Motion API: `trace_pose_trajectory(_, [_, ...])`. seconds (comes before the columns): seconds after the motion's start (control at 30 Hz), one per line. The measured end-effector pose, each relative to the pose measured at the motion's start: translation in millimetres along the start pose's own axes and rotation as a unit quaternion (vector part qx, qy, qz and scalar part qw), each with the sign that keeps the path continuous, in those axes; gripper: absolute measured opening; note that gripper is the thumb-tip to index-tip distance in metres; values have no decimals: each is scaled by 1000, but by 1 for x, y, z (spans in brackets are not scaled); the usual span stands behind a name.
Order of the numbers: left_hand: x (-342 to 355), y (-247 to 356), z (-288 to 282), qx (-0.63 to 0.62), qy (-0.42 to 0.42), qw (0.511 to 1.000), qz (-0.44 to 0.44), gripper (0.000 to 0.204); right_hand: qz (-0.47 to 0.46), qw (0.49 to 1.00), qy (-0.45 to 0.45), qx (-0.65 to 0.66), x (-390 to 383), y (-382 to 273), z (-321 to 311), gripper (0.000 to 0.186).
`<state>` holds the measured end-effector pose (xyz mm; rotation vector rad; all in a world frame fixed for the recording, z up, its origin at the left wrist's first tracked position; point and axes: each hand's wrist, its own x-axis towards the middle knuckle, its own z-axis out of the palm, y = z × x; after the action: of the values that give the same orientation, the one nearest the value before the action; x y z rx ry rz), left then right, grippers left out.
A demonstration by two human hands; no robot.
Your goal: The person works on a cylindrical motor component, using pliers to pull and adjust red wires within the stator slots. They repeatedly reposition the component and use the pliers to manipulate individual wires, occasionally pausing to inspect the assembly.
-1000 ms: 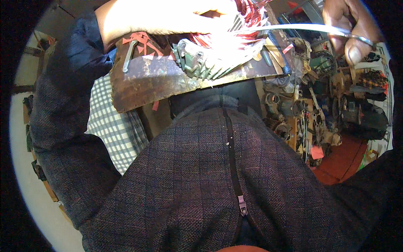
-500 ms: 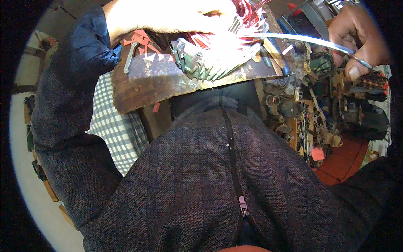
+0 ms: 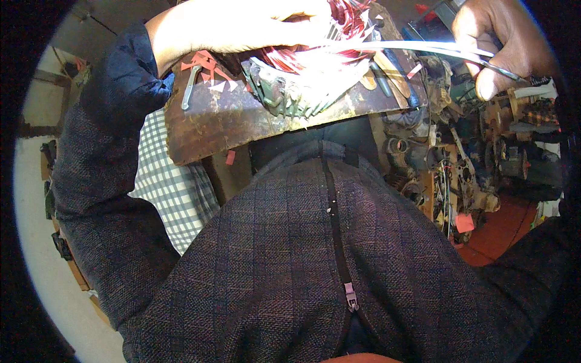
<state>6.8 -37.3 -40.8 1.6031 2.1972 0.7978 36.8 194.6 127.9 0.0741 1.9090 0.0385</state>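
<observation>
A ring-shaped motor stator with greenish, toothed sides and reddish copper windings sits on a worn wooden board. My left hand reaches over it from the left, thumb and fingers drawn together at the windings. Glare washes out its fingertips and whatever is between them. Off to the right, my right hand pinches a doubled white cord between thumb and fingers. A darker, thin end sticks out past the thumb. From there the cord runs taut leftward into the bright glare over the stator.
On the board's left lie a small knife and red paper scraps. Several handled tools lie at its right. Motor parts and clutter crowd the floor on the right. A checked cloth hangs on the left.
My right hand has moved a little up and to the left, and the cord now shows as two strands. The left hand has stayed nearly in place at the stator.
</observation>
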Motion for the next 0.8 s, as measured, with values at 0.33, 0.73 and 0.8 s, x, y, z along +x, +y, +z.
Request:
trace_pose_trajectory(0.33, [-127,-62,-45,45,334,898,-282,26,-314,832,419,-185,52,80,66,48])
trace_pose_trajectory(0.73, [-131,-77,-4,409,364,780,-303,29,-480,622,605,-130,157,59,148,63])
trace_pose_trajectory(0.8, [-107,-38,14,328,415,819,-223,35,-490,641,580,-114,162,61,145,67])
